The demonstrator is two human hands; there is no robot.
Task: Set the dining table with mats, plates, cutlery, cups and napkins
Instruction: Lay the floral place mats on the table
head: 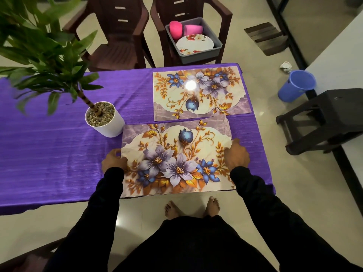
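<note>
Two floral mats lie on the purple tablecloth (49,150). The far mat (200,95) lies flat at the table's far right. The near mat (176,158) lies at the near edge, its front edge overhanging slightly. My left hand (114,160) grips that mat's left edge, thumb on top. My right hand (236,155) presses on its right edge, fingers curled over it. A grey tub (216,51) on a far chair holds two pink cups (175,29) and floral plates (194,44).
A potted plant in a white pot (105,122) stands just left of the near mat, its leaves spreading over the table's left. Two brown chairs (117,36) stand beyond the table. A blue bucket (296,88) and a black stool (322,118) stand on the floor at right.
</note>
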